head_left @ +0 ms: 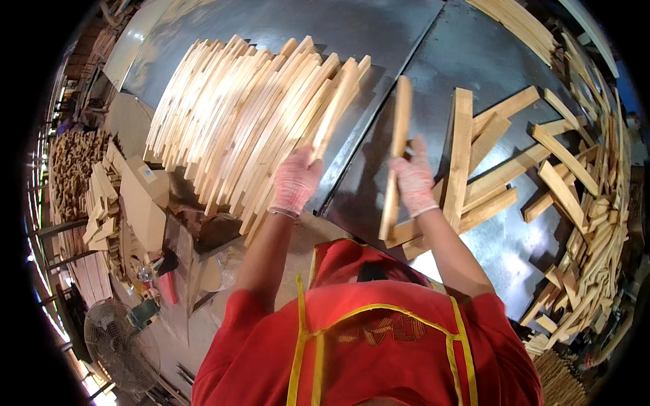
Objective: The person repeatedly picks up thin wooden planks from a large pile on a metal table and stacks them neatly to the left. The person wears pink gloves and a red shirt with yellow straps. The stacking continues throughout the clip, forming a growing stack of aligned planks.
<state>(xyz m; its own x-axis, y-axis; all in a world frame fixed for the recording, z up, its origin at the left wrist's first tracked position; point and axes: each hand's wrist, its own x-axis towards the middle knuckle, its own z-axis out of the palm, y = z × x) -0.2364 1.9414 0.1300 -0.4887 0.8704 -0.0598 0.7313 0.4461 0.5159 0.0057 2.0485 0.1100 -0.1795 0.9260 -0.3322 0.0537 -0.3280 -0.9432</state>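
My left hand (298, 181), in a pale pink-white work glove, grips the near end of a wooden slat (336, 108) at the right end of a long row of slats. That row (237, 115) lies side by side on the metal table, its pieces slanting away from me. In my right hand (414, 177), gloved the same way, another wooden slat (399, 128) is held around its middle, pointing away from me. It is slightly blurred and apart from the row. Right of this hand, loose slats (460, 142) lie crossed over each other.
The metal table (379, 34) has a seam running between the row and the loose pieces. A large heap of wood pieces (596, 250) borders its right side. Cardboard (142, 210), wood offcuts (101, 203) and a caged fan (122, 345) stand at the left.
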